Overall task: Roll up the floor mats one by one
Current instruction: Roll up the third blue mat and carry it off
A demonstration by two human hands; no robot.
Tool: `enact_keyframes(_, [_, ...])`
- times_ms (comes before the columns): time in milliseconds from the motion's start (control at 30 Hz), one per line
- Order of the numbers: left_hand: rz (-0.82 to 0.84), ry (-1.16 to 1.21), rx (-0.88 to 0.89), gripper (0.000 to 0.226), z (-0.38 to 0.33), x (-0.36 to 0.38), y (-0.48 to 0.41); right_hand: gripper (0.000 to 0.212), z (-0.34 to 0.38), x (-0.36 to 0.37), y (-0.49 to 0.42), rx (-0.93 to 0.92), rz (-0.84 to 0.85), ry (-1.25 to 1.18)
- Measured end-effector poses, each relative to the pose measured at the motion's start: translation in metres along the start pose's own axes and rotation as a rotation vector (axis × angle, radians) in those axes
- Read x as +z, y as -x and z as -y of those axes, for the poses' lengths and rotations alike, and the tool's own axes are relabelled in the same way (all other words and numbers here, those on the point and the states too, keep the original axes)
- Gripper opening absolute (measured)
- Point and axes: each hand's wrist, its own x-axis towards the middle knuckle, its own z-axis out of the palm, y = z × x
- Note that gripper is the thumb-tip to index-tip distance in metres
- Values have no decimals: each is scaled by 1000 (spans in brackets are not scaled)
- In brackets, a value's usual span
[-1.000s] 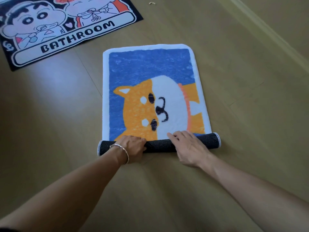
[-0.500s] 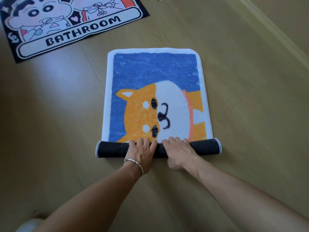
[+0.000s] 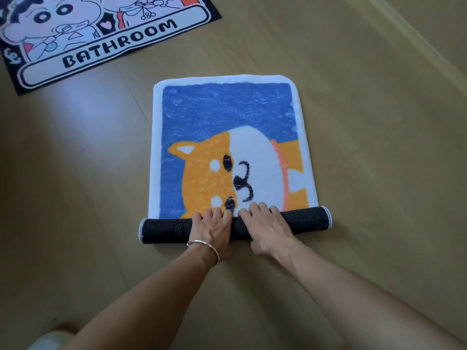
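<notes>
A blue floor mat with an orange and white dog [image 3: 227, 137] lies on the wooden floor, white-edged, its near end wound into a dark dotted roll [image 3: 305, 219]. My left hand [image 3: 212, 227], with a silver bracelet at the wrist, lies over the middle of the roll, fingers reaching onto the flat pile. My right hand [image 3: 267, 228] lies beside it on the roll, fingers over the top and thumb down at the near side. Both hands press on the roll side by side.
A second mat [image 3: 101, 34], black-edged with cartoon figures and the word BATHROOM, lies flat at the far left. A pale floor strip [image 3: 417, 44] runs diagonally at the far right. Bare wooden floor surrounds the mats.
The roll has advanced over more of the dog picture and grown thicker. My left hand went from curled at the roll's near side to lying over its top. The view shifted.
</notes>
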Motion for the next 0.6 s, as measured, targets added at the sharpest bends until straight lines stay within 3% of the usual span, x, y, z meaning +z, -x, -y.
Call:
enact_keyframes(133, [63,56,11,47,1,-8,-4,51,8,7,3,60,-81,48])
enact_keyframes(233, [-66,-26,94,60,0,-2,8,43,5,0,-6,81,36,-66])
enact_keyframes(333, [-64,-30,84,46,-2,2,9,35,2,-9,-9,34,154,-140])
enact_keyframes(500, [183,148,-5,40,-2,-13,-11,51,12,-2,5,46,-48,15])
enact_keyframes(600, [110,100,23,46,-2,-13,-3,43,11,-4,3,99,8,-43])
